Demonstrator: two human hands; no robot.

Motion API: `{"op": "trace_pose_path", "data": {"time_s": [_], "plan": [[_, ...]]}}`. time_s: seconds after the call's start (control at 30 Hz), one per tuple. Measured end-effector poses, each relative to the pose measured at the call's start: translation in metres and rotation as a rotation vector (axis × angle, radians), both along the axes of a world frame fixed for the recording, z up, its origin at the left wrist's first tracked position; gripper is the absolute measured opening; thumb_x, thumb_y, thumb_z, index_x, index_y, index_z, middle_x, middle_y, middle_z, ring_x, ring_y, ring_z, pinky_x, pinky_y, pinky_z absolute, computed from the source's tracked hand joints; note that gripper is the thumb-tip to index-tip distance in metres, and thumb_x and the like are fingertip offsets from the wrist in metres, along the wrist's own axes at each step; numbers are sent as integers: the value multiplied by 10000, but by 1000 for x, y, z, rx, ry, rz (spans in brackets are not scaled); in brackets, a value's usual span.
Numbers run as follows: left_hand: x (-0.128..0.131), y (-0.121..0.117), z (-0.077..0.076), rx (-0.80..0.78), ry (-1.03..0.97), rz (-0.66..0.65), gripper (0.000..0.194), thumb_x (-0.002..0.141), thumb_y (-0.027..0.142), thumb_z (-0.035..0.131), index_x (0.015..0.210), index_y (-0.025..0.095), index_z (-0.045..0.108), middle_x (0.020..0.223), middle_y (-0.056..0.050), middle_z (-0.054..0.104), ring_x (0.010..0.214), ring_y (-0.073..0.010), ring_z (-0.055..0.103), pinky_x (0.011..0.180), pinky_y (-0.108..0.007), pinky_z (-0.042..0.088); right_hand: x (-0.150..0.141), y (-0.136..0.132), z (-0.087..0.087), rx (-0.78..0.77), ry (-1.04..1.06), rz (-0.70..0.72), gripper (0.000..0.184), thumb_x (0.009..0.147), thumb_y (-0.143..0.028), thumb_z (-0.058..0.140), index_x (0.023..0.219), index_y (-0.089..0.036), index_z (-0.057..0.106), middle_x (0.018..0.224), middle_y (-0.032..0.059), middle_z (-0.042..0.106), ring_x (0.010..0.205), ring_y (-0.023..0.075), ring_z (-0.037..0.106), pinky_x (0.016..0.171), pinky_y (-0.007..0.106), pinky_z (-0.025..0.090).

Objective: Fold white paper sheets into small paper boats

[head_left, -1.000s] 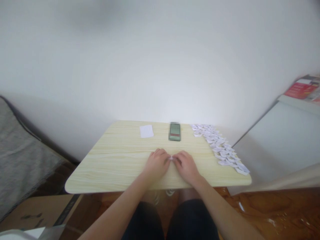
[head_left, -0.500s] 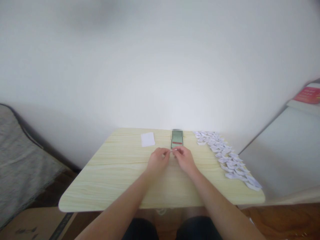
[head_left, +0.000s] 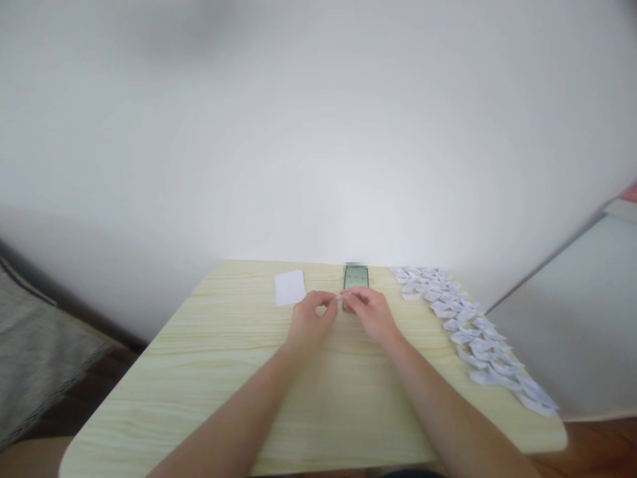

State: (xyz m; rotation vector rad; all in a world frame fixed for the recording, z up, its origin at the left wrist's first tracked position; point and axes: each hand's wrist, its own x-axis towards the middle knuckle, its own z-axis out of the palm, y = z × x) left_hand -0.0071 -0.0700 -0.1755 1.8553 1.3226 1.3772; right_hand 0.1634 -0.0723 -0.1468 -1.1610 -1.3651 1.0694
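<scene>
The left hand (head_left: 309, 324) and right hand (head_left: 374, 316) pinch a small paper piece (head_left: 340, 300) between them. Folded papers (head_left: 454, 308) line the right side of the surface (head_left: 209, 352).

White wall (head_left: 318, 146), pale table (head_left: 194, 372), brown floor (head_left: 602, 446)

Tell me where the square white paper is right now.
In the head view, the square white paper lies toward the far edge of the table, left of the phone-like device and just beyond the left hand.
</scene>
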Motion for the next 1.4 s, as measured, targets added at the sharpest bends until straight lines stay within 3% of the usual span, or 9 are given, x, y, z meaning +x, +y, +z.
{"op": "trace_pose_path", "data": {"time_s": [0.2, 0.4, 0.53, 0.87, 1.4], "plan": [[0, -2, 5, -95, -57, -70, 138, 935, 301, 650, 926, 217, 759, 908, -27, 774, 860, -184, 692, 812, -303, 539, 14, -5, 7, 13, -40, 66, 267, 904, -425, 692, 968, -206, 831, 743, 27, 739, 755, 197, 685, 774, 322, 562], [0, -2, 10, -148, -123, -127, 162, 943, 318, 650, 884, 213, 758, 853, -25, 778, 817, -178, 706, 779, -292, 563, 16, -7, 8, 22, -42, 71, 261, 914, -442, 692, 819, -238, 825, 785, 45, 772, 832, 233, 726, 850, 364, 571], [-1, -1, 8, -159, -164, -122, 140, 913, 331, 697, 891, 207, 757, 841, -36, 782, 800, -185, 718, 771, -301, 582, 14, -10, 7, 12, -10, 63, 257, 913, -450, 701, 951, -230, 829, 722, 30, 751, 738, 211, 710, 801, 364, 581], [2, -7, 9, -109, -95, -100, 117, 895, 315, 724, 905, 214, 781, 881, -43, 780, 854, -198, 706, 835, -336, 563, 11, -7, 1, -68, 109, 6, 244, 819, -403, 778, 934, -190, 809, 708, 39, 763, 697, 199, 716, 751, 364, 601], [5, -12, 10, -51, -21, -68, 103, 885, 263, 689, 927, 209, 766, 902, -56, 765, 872, -210, 708, 842, -357, 565, 10, -6, -4, -88, 101, -25, 208, 773, -312, 781, 950, -205, 790, 720, 15, 750, 723, 197, 710, 744, 331, 552]]}}
